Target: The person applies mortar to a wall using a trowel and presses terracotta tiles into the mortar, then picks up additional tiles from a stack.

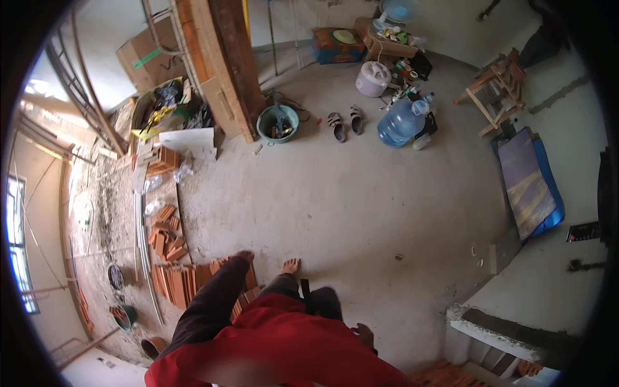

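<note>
My right hand (364, 335) hangs low beside my right leg, just past the red sleeve. It is small and dark in the picture, so its fingers and anything in them cannot be made out. My left hand is out of sight. My bare feet stand at the edge of a row of stacked orange clay tiles (180, 284), the left one by the tiles and the right foot (291, 266) on the concrete floor (335, 200). A black strap (305, 289) hangs in front of my dark trousers.
Broken clay pieces (169, 242) and long pale pipes (143, 251) lie at left. Ahead are a green bucket (278, 124) with tools, sandals (336, 127) and a blue water jug (401, 124). A wooden stool (493, 97) and a leaning panel (525, 184) stand at right.
</note>
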Tool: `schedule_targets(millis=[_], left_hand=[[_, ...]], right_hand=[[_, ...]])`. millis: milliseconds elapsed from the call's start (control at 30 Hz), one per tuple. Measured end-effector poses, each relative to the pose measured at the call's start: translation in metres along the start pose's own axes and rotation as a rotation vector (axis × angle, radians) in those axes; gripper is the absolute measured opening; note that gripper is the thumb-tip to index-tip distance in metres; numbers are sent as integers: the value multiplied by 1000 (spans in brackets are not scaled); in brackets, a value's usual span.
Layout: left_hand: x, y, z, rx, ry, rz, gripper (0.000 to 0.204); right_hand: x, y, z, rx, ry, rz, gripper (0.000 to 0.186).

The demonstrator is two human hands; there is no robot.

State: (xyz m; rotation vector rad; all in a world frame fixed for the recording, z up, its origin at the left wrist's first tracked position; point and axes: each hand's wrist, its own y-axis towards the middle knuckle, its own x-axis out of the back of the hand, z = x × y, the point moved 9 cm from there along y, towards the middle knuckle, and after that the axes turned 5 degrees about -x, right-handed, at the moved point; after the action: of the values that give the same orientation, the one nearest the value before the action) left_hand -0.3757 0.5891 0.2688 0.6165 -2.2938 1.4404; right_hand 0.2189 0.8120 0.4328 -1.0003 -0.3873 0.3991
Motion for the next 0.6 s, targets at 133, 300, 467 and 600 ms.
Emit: schedule_targets(millis=[133,300,467,600], left_hand=[[44,41,-264,-151,-544,194,52],[84,99,-310,-207,-483,86,52],[63,112,-221,26,-167,-1,39],[29,71,-215,303,-544,131,49]], right_hand=[[37,43,101,-183,277,-104,41],[47,178,210,-347,126,-115,42],[34,313,390,-348,-111,0,24],[-28,390,620,28,-286,-6,13]])
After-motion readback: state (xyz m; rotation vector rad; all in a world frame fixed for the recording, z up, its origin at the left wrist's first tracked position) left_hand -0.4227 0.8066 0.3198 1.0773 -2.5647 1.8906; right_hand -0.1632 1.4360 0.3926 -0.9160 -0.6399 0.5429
